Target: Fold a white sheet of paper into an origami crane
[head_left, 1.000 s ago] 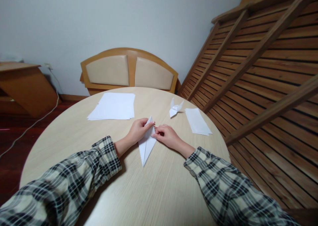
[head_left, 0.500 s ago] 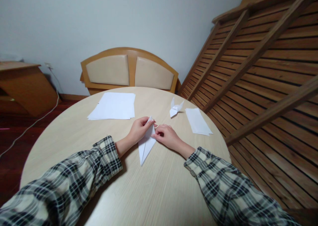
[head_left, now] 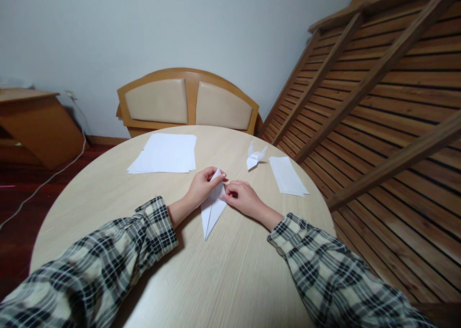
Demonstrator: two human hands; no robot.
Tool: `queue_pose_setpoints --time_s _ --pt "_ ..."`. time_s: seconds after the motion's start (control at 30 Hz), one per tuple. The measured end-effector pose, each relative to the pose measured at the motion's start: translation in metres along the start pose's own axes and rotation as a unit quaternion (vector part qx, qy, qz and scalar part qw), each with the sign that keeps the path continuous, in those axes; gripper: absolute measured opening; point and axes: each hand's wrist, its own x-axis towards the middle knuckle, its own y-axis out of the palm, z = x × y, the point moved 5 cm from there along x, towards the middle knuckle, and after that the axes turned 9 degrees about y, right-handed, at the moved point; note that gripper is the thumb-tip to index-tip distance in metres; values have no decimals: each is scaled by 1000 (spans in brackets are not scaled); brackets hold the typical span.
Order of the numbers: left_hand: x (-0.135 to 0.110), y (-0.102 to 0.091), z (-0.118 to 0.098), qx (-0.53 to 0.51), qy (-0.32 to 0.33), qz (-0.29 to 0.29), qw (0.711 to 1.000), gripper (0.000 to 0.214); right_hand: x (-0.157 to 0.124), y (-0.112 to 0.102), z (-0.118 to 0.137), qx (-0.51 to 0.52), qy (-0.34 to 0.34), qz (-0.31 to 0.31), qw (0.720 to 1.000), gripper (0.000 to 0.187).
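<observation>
A white sheet folded into a long narrow kite shape [head_left: 212,212] lies on the round pale wooden table [head_left: 230,270], its sharp tip pointing toward me. My left hand [head_left: 202,186] pinches the far end of the folded paper between thumb and fingers. My right hand [head_left: 242,197] is curled with its fingertips pressed on the paper's right edge beside the left hand. Both arms wear plaid sleeves.
A stack of white sheets [head_left: 165,153] lies at the table's far left. A small folded paper figure [head_left: 255,157] and a narrow stack of paper [head_left: 288,176] sit at the far right. A padded wooden chair [head_left: 187,102] stands behind the table; slatted wooden panels [head_left: 378,102] lean on the right.
My hands have barely shifted. The folded paper's near tip has slid a little to the left while both hands stay on its far end.
</observation>
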Motion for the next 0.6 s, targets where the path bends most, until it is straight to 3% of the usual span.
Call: queue_pose_setpoints --time_s 0.2,0.6 --pt "0 -2 1 60 -10 7 998 30 0 0 -1 0 14 3 1000 29" --pt "-1 0 2 31 -24 10 999 32 0 0 0 -2 12 1 1000 28"
